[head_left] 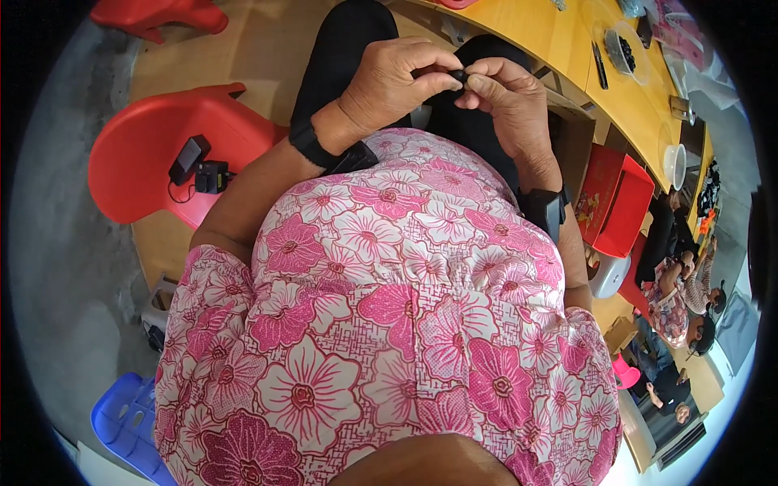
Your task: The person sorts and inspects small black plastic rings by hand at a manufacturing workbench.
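My left hand [393,85] and my right hand [516,105] meet above my lap, fingertips close together. Between them is a small black piece [459,76], rounded and dark. The thumb and forefinger of my left hand pinch it from one side. On the other side, my right thumb and fingers close on its end; whether it is one part or two I cannot tell. Both wrists wear black straps, with a dark box-shaped device [545,212] on the right one.
Along the right runs a yellow table [559,36] bearing a black pen [600,66] and a clear tub of small black parts [622,53]. A red box [616,202] stands below its edge. At left, a red chair [121,166] holds black devices [190,160]. Other people sit far right.
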